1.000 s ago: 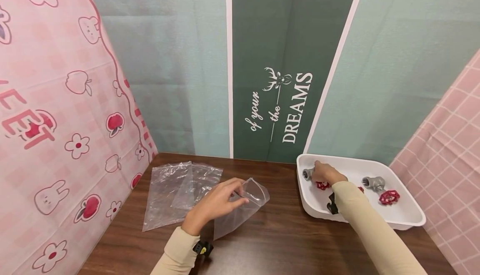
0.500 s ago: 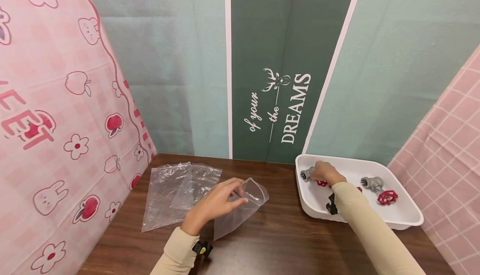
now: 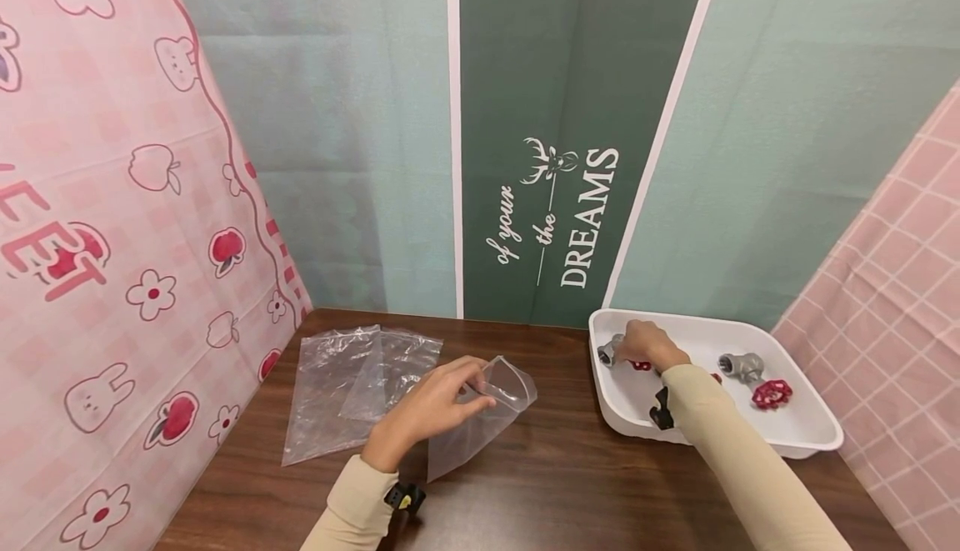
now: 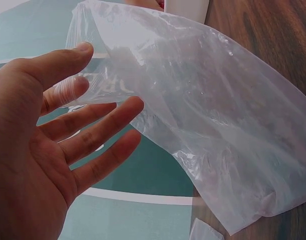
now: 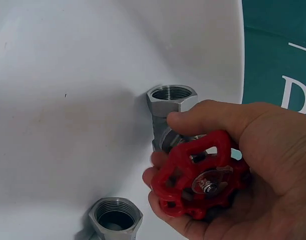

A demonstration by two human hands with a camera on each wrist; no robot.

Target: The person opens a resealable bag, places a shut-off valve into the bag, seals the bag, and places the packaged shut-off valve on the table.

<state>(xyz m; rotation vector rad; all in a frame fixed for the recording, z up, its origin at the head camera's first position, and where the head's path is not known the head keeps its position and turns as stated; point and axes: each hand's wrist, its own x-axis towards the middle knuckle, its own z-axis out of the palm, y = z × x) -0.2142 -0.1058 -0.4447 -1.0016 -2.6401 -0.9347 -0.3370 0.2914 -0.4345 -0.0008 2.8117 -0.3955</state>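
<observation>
My left hand (image 3: 435,401) holds a clear zip bag (image 3: 480,434) by its mouth, which gapes toward the right. In the left wrist view, the bag (image 4: 208,100) hangs from the thumb and index finger, and the other fingers are spread. My right hand (image 3: 651,347) is inside the white tray (image 3: 813,418), at its left end. It grips a metal valve (image 5: 170,102) with a red handwheel (image 5: 205,175); thumb and fingers wrap around the body and wheel. A second valve (image 3: 744,368) with a red wheel lies to the right in the tray. Another red wheel (image 3: 716,378) is mostly hidden behind my right wrist.
Two more clear bags (image 3: 333,393) lie flat and overlapping on the brown wooden table (image 3: 555,484), left of my left hand. Printed cloths (image 3: 360,159) stand behind and on both sides. The tray's rim (image 3: 675,314) sits close to the back cloth.
My right hand and the valve it grips have shifted slightly left within the tray. The left hand and its bag stay put. The head view has turned a little.
</observation>
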